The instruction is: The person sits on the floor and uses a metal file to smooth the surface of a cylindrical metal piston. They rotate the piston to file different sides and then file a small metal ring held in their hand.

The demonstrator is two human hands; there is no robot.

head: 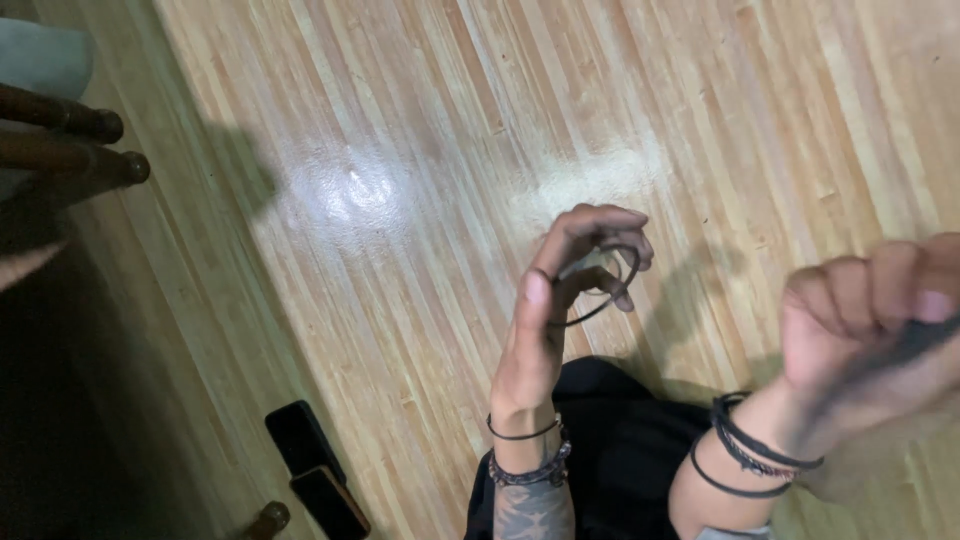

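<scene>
My left hand [560,300] is raised over a wooden floor [420,150], its fingers hooked through a thin black elastic loop [615,290] stretched between thumb and fingertips. Black bands and a beaded bracelet [528,462] circle that wrist. My right hand [870,320] is at the right edge, blurred, fingers curled around a dark strand-like thing [915,340] that I cannot make out clearly. Several black bands [750,455] sit on the right wrist. Dark clothing [620,450] shows below, between the two arms.
Two dark phones [315,470] lie on the floor at the lower left, next to a wooden furniture leg [268,520]. Dark wooden chair legs [70,140] and a pale cushion [40,55] sit at the upper left.
</scene>
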